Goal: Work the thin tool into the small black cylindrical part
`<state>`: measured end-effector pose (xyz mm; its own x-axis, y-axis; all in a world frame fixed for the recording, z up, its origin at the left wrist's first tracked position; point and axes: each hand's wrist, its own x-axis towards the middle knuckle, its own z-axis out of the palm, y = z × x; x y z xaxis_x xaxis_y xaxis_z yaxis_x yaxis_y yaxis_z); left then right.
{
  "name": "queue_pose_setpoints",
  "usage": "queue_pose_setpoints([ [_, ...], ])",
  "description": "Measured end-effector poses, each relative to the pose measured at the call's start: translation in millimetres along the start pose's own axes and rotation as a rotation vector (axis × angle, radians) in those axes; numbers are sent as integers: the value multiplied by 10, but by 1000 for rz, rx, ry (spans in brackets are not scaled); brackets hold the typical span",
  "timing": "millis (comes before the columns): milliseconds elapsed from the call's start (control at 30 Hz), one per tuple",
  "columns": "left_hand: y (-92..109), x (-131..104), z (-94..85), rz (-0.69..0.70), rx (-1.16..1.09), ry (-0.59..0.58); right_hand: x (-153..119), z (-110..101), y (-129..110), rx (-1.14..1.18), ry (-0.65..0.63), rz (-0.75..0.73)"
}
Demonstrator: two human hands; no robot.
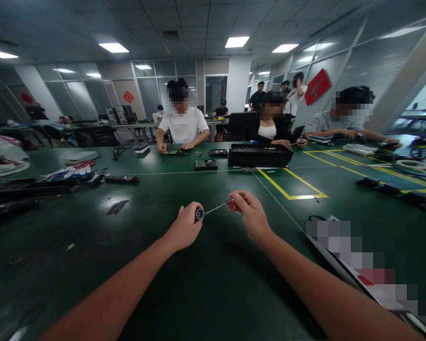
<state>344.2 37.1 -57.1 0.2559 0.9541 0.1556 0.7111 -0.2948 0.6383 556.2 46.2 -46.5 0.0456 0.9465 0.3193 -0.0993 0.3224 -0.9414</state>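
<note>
The left fingers (194, 208) are holding one round part (199, 214), its open-looking end facing back; the right fingers (236, 197) are pinching one thin rod (216, 208), which is spanning toward the part's rim. Work on this pair seems under way; what is finished or left, I cannot tell. Beyond the fingers, at least two devices (206, 164) and one black bin (260, 156) are resting on the surface (206, 274).

Round part (199, 214) in left hand (186, 226), thin piece (216, 209) in right hand (249, 211), over green table (206, 289)
</note>
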Motion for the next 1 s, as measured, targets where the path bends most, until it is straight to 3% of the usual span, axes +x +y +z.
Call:
queue_pose_setpoints([
  [167,-40,2,31,83,-94,-32,-48,41,-21,-153,-77,-48],
  [400,-100,34,49,163,-145,29,-44,7,-52,-274,-73,-48],
  [600,-92,32,34,154,-112,29,-79,-4,-125,-660,-10,-68],
  [833,-75,30,15,151,-54,29,-76,-1,-115,-581,-188,-137],
  [1000,-87,32,22,164,-26,31,-70,-3,-103,-690,-125,-89],
])
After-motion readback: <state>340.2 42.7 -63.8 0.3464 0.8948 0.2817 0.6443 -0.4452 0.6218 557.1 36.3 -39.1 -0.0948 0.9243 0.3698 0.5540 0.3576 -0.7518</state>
